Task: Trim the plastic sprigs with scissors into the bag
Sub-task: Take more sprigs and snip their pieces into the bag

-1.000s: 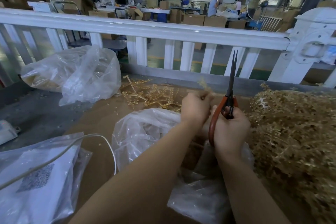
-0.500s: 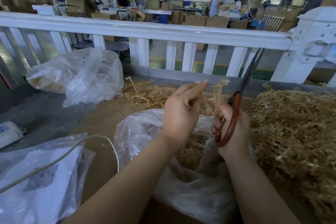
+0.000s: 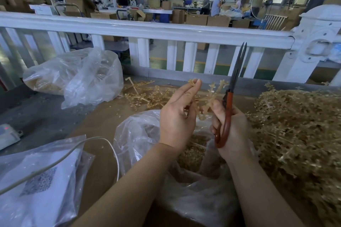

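A golden plastic sprig (image 3: 212,96) is held up between both hands above a clear plastic bag (image 3: 140,134) that holds cut golden pieces. My left hand (image 3: 177,116) pinches the sprig's left branch between thumb and extended fingers. My right hand (image 3: 230,127) grips the red-handled scissors (image 3: 229,108), blades nearly together and pointing up, and its fingertips also touch the sprig's stem. A large heap of golden sprigs (image 3: 299,131) lies to the right.
A second clear bag (image 3: 79,77) lies at the back left, with loose sprigs (image 3: 145,94) beside it. A bag with white packets (image 3: 36,180) and a white cable (image 3: 92,140) lie front left. A white railing (image 3: 166,31) borders the table's far side.
The scissors tilted right and have swung back more upright. My left hand opened its fingers and now holds the sprig spread out between both hands, higher above the bag.
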The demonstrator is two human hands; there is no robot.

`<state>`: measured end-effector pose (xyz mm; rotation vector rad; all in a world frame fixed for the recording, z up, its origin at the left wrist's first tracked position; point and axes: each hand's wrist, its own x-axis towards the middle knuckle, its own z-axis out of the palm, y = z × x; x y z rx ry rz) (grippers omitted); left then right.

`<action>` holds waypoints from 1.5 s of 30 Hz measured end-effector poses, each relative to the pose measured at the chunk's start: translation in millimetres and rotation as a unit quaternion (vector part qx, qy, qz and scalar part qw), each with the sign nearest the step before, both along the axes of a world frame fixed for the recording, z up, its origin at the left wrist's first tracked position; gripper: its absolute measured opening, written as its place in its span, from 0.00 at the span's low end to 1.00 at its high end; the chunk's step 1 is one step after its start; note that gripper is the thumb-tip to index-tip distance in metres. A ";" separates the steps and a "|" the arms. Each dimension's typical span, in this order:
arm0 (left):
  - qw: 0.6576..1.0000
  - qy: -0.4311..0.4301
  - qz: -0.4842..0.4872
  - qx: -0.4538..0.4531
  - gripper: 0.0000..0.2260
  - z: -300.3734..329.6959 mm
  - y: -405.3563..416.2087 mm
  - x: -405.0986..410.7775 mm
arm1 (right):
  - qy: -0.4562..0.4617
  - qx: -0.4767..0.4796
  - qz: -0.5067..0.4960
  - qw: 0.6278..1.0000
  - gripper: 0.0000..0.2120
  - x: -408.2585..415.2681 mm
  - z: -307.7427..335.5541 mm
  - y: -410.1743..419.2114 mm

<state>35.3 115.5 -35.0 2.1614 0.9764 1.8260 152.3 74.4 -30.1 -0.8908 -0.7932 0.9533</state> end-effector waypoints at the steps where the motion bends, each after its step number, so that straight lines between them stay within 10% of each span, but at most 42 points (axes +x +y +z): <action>1: 1.000 -0.001 0.001 0.003 0.24 0.2 0.0 -0.4 | -0.001 0.007 0.004 1.000 0.03 0.7 -0.3 0.2; 7: 1.000 -0.007 0.004 0.011 0.23 0.0 0.8 -0.7 | 0.031 0.033 0.014 0.999 0.26 6.0 -4.9 2.0; 11: 1.000 -0.017 -0.001 0.011 0.24 -1.5 1.4 -0.3 | 0.032 0.021 0.026 0.999 0.04 10.9 -5.7 2.4; 45: 0.919 -0.229 -0.171 -0.272 0.29 3.3 1.8 -3.5 | 0.024 0.010 -0.031 0.999 0.14 5.0 -4.4 2.6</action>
